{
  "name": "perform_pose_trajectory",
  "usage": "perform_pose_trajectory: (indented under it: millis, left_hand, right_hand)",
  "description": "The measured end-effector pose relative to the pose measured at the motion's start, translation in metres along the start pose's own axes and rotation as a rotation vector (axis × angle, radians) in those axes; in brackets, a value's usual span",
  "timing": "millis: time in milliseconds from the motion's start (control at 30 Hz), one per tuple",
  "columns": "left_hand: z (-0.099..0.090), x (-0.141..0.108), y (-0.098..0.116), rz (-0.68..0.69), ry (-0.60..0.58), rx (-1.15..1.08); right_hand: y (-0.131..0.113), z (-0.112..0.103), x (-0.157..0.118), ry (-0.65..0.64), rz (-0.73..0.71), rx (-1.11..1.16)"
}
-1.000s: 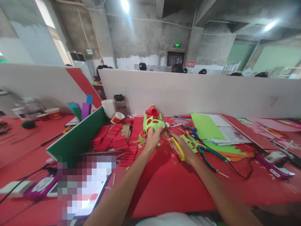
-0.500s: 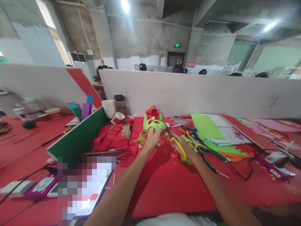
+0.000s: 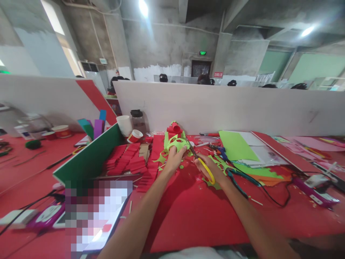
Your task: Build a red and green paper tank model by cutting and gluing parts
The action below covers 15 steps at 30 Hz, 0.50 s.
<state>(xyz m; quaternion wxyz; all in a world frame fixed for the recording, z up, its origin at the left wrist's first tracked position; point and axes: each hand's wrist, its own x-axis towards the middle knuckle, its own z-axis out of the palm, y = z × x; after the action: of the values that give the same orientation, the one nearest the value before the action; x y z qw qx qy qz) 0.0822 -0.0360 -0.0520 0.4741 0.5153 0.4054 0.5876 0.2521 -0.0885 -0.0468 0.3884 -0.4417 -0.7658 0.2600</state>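
Note:
My left hand (image 3: 174,158) pinches a light green sheet of paper (image 3: 176,142) with several cut-out holes, near the middle of the table. Scissors (image 3: 207,170) with yellow handles are in my right hand (image 3: 206,167), their dark blades pointing up and left to the paper's right edge. Whether the blades touch the paper is hard to tell. Just behind the sheet stands a red paper roll (image 3: 175,127) on more green and red paper. Green offcuts (image 3: 219,163) lie beside and under my right hand.
Stacked red paper strips (image 3: 126,158) lie left, beside a green board (image 3: 88,158). Paper cups (image 3: 135,136) and a bottle (image 3: 138,121) stand behind. Teal-handled pliers (image 3: 237,182), a black cable and green sheets (image 3: 238,144) are on the right. A white partition (image 3: 215,108) closes the back.
Almost nothing differs. My right hand and the scissors have shifted very slightly; my left hand keeps its hold on the green paper.

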Motion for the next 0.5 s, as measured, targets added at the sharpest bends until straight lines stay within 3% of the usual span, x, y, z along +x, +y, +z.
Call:
perform_pose_trajectory:
  millis: [367,500]
  left_hand:
    - [-0.0020,-0.0032,0.0059,-0.061,-0.135,-0.004]
    - [-0.0030,-0.0026,0.0075,-0.050,-0.109,-0.033]
  right_hand:
    - [0.0013,0.0014,0.0010,0.013,0.000,-0.006]
    - [0.0008,0.0022,0.0005,-0.002,0.039,0.013]
